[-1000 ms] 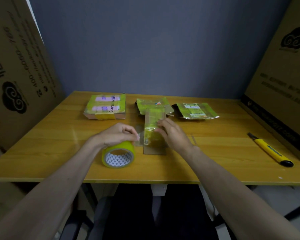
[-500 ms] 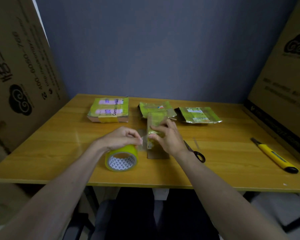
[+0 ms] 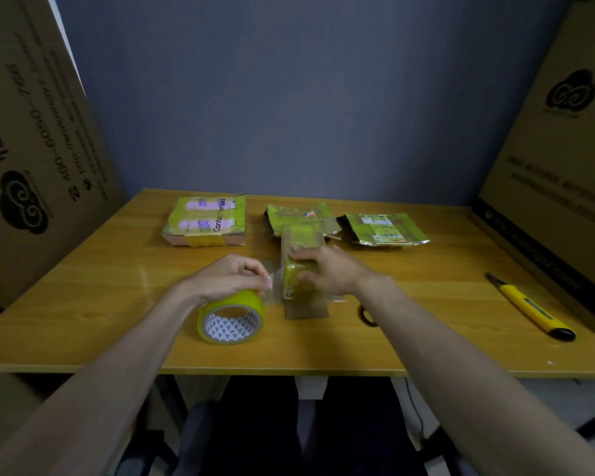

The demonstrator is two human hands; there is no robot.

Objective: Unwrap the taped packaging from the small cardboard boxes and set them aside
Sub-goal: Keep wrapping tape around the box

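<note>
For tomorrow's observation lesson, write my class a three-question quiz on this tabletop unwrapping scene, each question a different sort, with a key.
1. True or false: the yellow utility knife lies untouched, far from both hands.
2. What does the left hand pinch? A) scissors B) a clear tape strip C) the tape roll
3. Fill in: the right hand steadies the small ____ standing on the table.

Key: 1 true; 2 B; 3 box.
</note>
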